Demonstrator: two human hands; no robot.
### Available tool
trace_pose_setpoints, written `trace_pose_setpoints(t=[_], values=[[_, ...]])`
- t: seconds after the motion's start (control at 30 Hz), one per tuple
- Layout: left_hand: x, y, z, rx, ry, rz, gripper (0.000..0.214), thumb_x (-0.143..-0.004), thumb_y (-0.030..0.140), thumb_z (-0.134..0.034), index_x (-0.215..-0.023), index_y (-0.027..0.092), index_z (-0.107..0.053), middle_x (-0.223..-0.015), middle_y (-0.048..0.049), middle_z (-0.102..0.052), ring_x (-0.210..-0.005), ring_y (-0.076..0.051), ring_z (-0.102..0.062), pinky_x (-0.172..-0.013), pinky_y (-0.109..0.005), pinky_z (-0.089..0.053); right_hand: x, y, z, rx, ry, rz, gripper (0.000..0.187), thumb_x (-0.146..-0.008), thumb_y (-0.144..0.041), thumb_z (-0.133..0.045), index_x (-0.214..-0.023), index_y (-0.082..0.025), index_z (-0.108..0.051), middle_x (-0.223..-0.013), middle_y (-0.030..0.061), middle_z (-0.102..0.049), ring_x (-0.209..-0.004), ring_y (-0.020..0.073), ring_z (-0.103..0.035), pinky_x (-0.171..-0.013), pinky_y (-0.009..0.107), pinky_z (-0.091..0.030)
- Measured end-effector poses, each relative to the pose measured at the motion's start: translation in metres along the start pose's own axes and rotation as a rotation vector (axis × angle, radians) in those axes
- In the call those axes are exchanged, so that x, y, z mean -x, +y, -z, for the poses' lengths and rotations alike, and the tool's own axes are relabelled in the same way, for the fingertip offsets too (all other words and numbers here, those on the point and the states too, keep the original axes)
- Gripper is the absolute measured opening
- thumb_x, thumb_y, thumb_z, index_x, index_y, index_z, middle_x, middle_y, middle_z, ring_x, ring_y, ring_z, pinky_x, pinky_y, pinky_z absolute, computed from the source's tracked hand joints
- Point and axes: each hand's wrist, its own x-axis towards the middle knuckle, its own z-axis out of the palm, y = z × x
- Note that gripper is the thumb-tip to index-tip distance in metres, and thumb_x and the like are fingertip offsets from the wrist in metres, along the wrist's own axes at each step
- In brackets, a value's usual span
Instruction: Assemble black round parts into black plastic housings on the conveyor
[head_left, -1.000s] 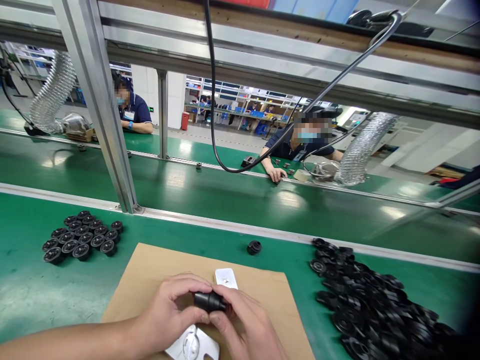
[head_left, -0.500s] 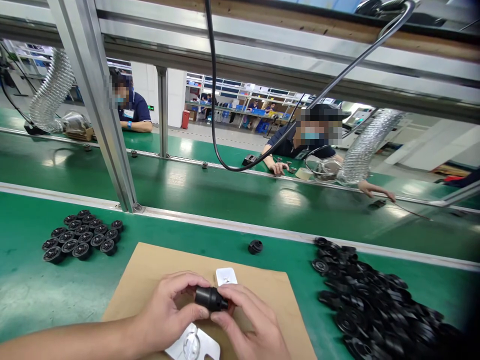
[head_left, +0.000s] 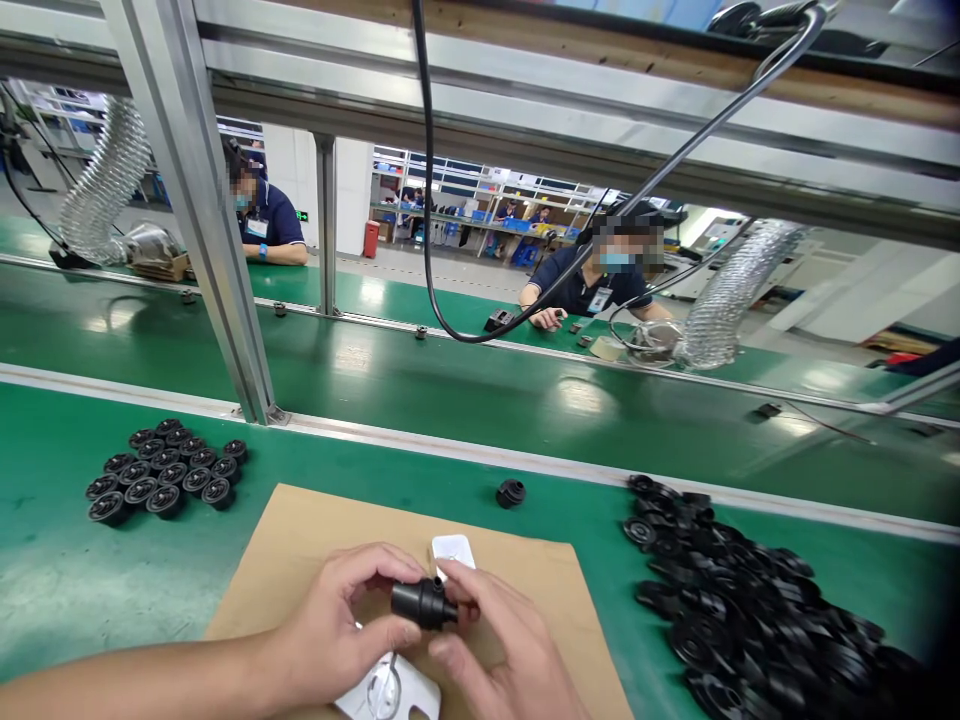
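A black plastic cylindrical part with a small spout on top and a narrower right end lies sideways above the brown cardboard. My left hand grips its wide left end between thumb and fingers. My right hand curves around the narrow end, thumb and index finger apart; whether its other fingertips touch the part is hard to make out. Below the hands is a white plate with a clear ring, partly covered by my left hand. A smaller white piece lies behind the part.
Cardboard covers the green bench. Round black parts stand grouped at left, a heap of black parts at right, and one black part behind the cardboard. A metal post and hanging cable are ahead; co-workers sit opposite.
The black part has turned so its spout now shows on top. My right thumb and index finger have spread away from it. The co-worker at right has drawn an arm back.
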Motion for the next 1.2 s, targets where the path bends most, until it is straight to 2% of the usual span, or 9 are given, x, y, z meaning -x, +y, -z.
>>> trace_pose_setpoints(t=[0.07,0.17,0.3,0.4,0.47,0.67,0.83,1.0,1.2], values=[[-0.001,-0.001,0.0,-0.004,0.019,0.029,0.028,-0.085,0.016,-0.088,-0.111,0.021,-0.079,-0.112,-0.0084,-0.081,-0.108,-0.024,-0.078,-0.097,-0.031,-0.062,0.0,0.002,0.002,0.089,-0.017,0.098,0.033,-0.114,-0.043,-0.054,-0.135,-0.019,-0.061,-0.112,0.0128,-0.08,-0.092,0.024,-0.079,-0.077,0.033,-0.066],[-0.002,-0.001,0.0,-0.009,0.0,0.027,0.03,-0.084,0.014,-0.089,-0.111,0.022,-0.081,-0.112,-0.0073,-0.083,-0.107,-0.024,-0.078,-0.097,-0.031,-0.062,-0.002,0.003,0.004,0.069,-0.111,0.103,0.017,-0.115,-0.03,-0.05,-0.117,-0.021,-0.065,-0.093,0.006,-0.077,-0.078,0.0208,-0.075,-0.068,0.032,-0.06],[-0.002,-0.001,-0.001,-0.003,-0.028,0.0,0.034,-0.08,0.009,-0.09,-0.11,0.023,-0.082,-0.112,-0.0068,-0.085,-0.107,-0.024,-0.08,-0.097,-0.031,-0.062,0.002,0.007,0.006,-0.049,-0.181,-0.057,0.042,-0.117,-0.04,-0.035,-0.089,-0.023,-0.062,-0.072,0.0007,-0.068,-0.059,0.0178,-0.065,-0.051,0.031,-0.05],[-0.003,0.0,-0.001,0.018,0.013,0.036,0.032,-0.08,0.013,-0.092,-0.109,0.022,-0.082,-0.111,-0.0076,-0.085,-0.106,-0.025,-0.079,-0.097,-0.032,-0.062,0.006,0.014,0.013,-0.022,-0.145,-0.071,0.027,-0.114,-0.029,-0.042,-0.122,-0.023,-0.067,-0.098,0.0051,-0.08,-0.083,0.0203,-0.078,-0.071,0.03,-0.064],[-0.003,0.0,-0.001,0.025,0.033,0.072,0.032,-0.08,0.014,-0.093,-0.108,0.022,-0.083,-0.11,-0.0073,-0.085,-0.105,-0.024,-0.079,-0.097,-0.031,-0.062,0.006,0.018,0.017,0.024,-0.137,-0.007,0.034,-0.107,-0.02,-0.052,-0.139,-0.023,-0.062,-0.118,0.0095,-0.08,-0.103,0.0234,-0.08,-0.085,0.032,-0.067],[-0.004,-0.002,-0.001,0.037,0.019,-0.032,0.037,-0.081,0.006,-0.089,-0.111,0.028,-0.084,-0.121,-0.0059,-0.083,-0.115,-0.022,-0.078,-0.104,-0.029,-0.062,0.0,0.022,0.006,0.006,-0.105,0.218,0.036,-0.101,-0.009,-0.055,-0.135,-0.02,-0.062,-0.111,0.0106,-0.08,-0.092,0.0241,-0.079,-0.077,0.034,-0.066],[-0.004,0.001,0.004,-0.056,0.003,-0.148,0.036,-0.089,0.009,-0.084,-0.114,0.033,-0.086,-0.125,-0.0059,-0.084,-0.115,-0.023,-0.081,-0.103,-0.032,-0.065,0.003,0.018,-0.003,-0.156,-0.127,-0.025,0.029,-0.103,-0.019,-0.057,-0.131,-0.023,-0.064,-0.096,0.0054,-0.076,-0.075,0.0201,-0.072,-0.066,0.032,-0.06],[-0.001,0.002,0.012,-0.364,-0.151,-0.498,0.063,-0.092,-0.005,-0.075,-0.136,0.041,-0.076,-0.131,-0.0043,-0.083,-0.133,-0.028,-0.074,-0.118,-0.046,-0.059,0.001,0.01,-0.004,-0.349,-0.121,-0.243,0.016,-0.104,-0.033,-0.062,-0.113,-0.023,-0.071,-0.086,0.0025,-0.074,-0.069,0.0171,-0.067,-0.061,0.026,-0.057],[-0.002,0.001,0.016,-0.581,-0.153,-0.536,0.062,-0.088,-0.009,-0.064,-0.139,0.027,-0.071,-0.146,-0.0122,-0.074,-0.143,-0.031,-0.066,-0.121,-0.05,-0.057,0.002,0.056,0.037,0.01,-0.06,-0.455,0.03,-0.101,-0.046,-0.067,-0.117,-0.022,-0.074,-0.08,0.0018,-0.073,-0.069,0.0196,-0.069,-0.065,0.03,-0.058]])
